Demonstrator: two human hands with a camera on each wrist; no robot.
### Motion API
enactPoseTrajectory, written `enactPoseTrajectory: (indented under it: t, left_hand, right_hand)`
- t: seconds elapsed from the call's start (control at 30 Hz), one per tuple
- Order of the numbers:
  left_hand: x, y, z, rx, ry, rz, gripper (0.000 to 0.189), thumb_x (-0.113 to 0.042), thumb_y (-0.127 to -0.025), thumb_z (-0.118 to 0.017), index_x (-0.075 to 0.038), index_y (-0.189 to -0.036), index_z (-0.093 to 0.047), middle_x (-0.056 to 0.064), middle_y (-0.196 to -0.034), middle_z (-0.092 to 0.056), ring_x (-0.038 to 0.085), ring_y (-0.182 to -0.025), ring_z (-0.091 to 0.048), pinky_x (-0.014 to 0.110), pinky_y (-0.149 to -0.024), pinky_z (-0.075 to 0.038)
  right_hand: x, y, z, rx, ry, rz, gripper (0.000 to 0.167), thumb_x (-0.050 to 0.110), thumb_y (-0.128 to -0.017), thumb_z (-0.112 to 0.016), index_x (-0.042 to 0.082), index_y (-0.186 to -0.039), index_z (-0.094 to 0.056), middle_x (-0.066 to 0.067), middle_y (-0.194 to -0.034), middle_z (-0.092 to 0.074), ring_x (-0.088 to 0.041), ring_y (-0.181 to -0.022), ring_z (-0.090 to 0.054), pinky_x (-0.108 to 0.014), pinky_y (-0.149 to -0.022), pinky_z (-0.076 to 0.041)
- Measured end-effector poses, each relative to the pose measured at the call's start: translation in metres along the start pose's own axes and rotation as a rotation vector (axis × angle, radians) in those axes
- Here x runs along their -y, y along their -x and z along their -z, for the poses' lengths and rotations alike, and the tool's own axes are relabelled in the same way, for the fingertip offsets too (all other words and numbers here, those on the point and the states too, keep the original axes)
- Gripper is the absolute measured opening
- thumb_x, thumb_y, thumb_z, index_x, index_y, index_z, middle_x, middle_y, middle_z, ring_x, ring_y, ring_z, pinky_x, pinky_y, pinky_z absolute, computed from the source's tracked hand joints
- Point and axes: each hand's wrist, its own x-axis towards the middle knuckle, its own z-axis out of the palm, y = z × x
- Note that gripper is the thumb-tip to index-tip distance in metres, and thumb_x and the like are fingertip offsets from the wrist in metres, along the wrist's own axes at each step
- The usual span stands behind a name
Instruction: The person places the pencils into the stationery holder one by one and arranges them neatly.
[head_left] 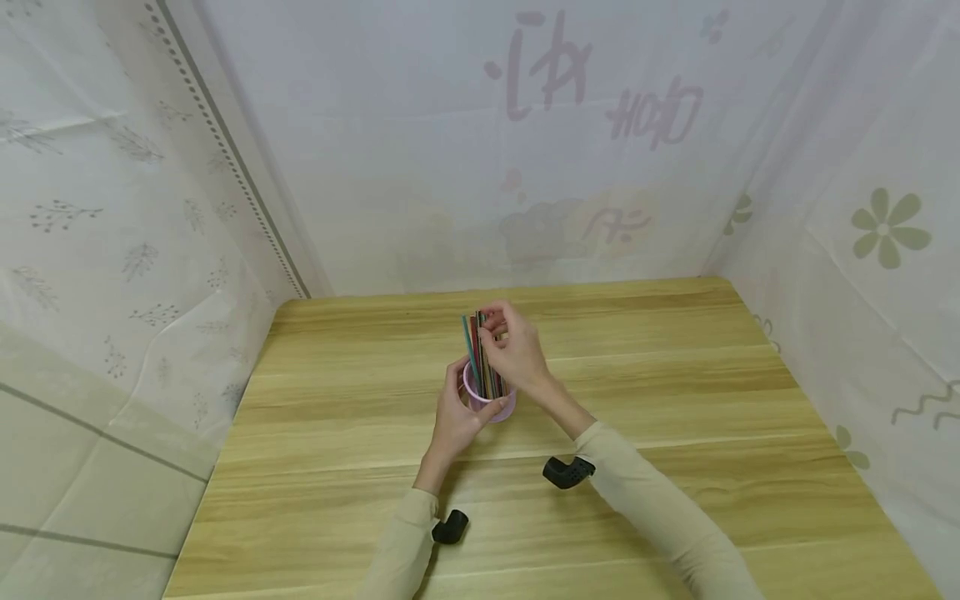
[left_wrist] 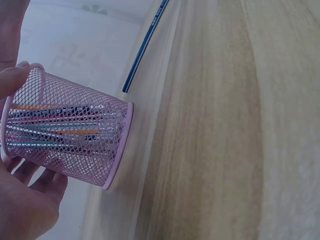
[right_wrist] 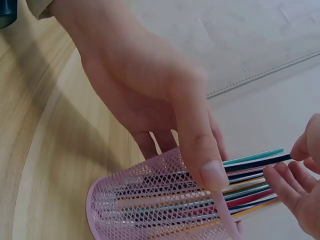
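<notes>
A pink mesh pen cup (left_wrist: 70, 125) stands on the table, filled with several pencils (right_wrist: 250, 185) in teal, dark blue, red and orange. My left hand (head_left: 459, 412) grips the cup, thumb on the near side of the rim and fingers around the other side. Over the cup, my right hand (head_left: 517, 346) has its thumb and fingertips at the top of the bundle. In the right wrist view those fingertips pinch the end of a dark pencil (right_wrist: 277, 159). Its lower part stays among the others inside the cup.
Beyond the cup in the left wrist view lies a blue pencil (left_wrist: 145, 47) on the wood-grain table (head_left: 337, 467). Pale printed curtains (head_left: 405, 150) enclose the back and sides. A black wrist device (head_left: 568, 472) sits by the right sleeve, another (head_left: 451, 527) by the left.
</notes>
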Motion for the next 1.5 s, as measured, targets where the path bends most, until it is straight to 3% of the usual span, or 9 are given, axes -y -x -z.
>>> enactPoseTrajectory:
  t: [0.23, 0.5, 0.77, 0.87, 1.03, 1.13, 1.3, 1.5]
  left_hand:
    - [-0.001, 0.0, 0.0, 0.014, 0.014, 0.02, 0.092, -0.003, -0.077, -0.086, 0.0, -0.152, -0.033, 0.026, -0.147, -0.048, 0.045, -0.133, -0.051, 0.058, -0.115, -0.041]
    - [0.001, -0.001, 0.001, 0.0, 0.006, 0.004, 0.092, -0.007, -0.075, -0.089, -0.011, -0.151, -0.037, 0.017, -0.146, -0.052, 0.037, -0.133, -0.054, 0.051, -0.115, -0.044]
    - [0.0, 0.0, 0.0, -0.024, 0.005, -0.014, 0.089, -0.009, -0.074, -0.09, -0.012, -0.148, -0.04, 0.014, -0.142, -0.056, 0.033, -0.13, -0.057, 0.047, -0.114, -0.046]
    - [0.0, -0.001, -0.001, -0.03, -0.005, -0.016, 0.089, -0.006, -0.073, -0.089, -0.009, -0.148, -0.04, 0.016, -0.142, -0.056, 0.034, -0.13, -0.057, 0.048, -0.114, -0.046]
    - [0.0, -0.002, -0.003, -0.035, -0.003, -0.033, 0.09, 0.0, -0.074, -0.087, 0.002, -0.149, -0.037, 0.027, -0.143, -0.052, 0.045, -0.13, -0.054, 0.058, -0.114, -0.043]
    - [-0.001, -0.001, -0.004, -0.036, 0.001, -0.037, 0.09, 0.001, -0.074, -0.086, 0.004, -0.149, -0.037, 0.029, -0.143, -0.052, 0.047, -0.129, -0.053, 0.059, -0.114, -0.043]
    - [0.0, -0.001, -0.003, -0.034, -0.017, -0.034, 0.089, -0.005, -0.074, -0.088, -0.004, -0.148, -0.039, 0.02, -0.142, -0.055, 0.038, -0.128, -0.057, 0.052, -0.112, -0.047]
    - [0.001, 0.001, -0.001, -0.027, -0.022, -0.039, 0.09, -0.012, -0.074, -0.089, -0.009, -0.149, -0.039, 0.017, -0.143, -0.055, 0.035, -0.129, -0.057, 0.05, -0.112, -0.047]
  right_hand:
    - [0.0, 0.002, 0.009, -0.035, 0.012, 0.009, 0.027, -0.002, -0.093, -0.058, -0.004, -0.12, -0.058, -0.016, -0.096, -0.068, -0.027, -0.085, -0.068, -0.026, -0.069, -0.063]
    - [-0.005, 0.001, 0.024, -0.085, 0.054, -0.022, 0.027, -0.004, -0.092, -0.059, -0.002, -0.119, -0.06, -0.016, -0.097, -0.068, -0.027, -0.087, -0.067, -0.029, -0.072, -0.063]
    - [-0.019, 0.002, 0.038, -0.11, 0.073, -0.064, 0.025, -0.002, -0.093, -0.058, 0.0, -0.118, -0.06, -0.017, -0.099, -0.068, -0.025, -0.087, -0.066, -0.03, -0.073, -0.062]
    - [-0.029, 0.005, 0.042, -0.114, 0.079, -0.083, 0.025, -0.003, -0.093, -0.058, 0.0, -0.117, -0.06, -0.016, -0.098, -0.068, -0.023, -0.085, -0.065, -0.026, -0.072, -0.061]
    - [-0.048, 0.013, 0.049, -0.118, 0.115, -0.103, 0.026, -0.002, -0.091, -0.058, -0.001, -0.117, -0.061, -0.015, -0.096, -0.067, -0.024, -0.084, -0.066, -0.027, -0.07, -0.062]
    - [-0.059, 0.019, 0.052, -0.1, 0.155, -0.123, 0.027, -0.002, -0.09, -0.059, -0.002, -0.117, -0.061, -0.016, -0.097, -0.066, -0.026, -0.085, -0.066, -0.029, -0.071, -0.062]
    - [-0.075, 0.028, 0.058, -0.048, 0.24, -0.131, 0.026, -0.003, -0.087, -0.063, -0.005, -0.113, -0.063, -0.018, -0.097, -0.065, -0.028, -0.084, -0.066, -0.035, -0.074, -0.062]
    - [-0.086, 0.04, 0.063, 0.134, 0.361, -0.199, 0.033, 0.003, -0.086, -0.067, -0.007, -0.117, -0.065, -0.02, -0.1, -0.065, -0.031, -0.091, -0.063, -0.044, -0.081, -0.057]
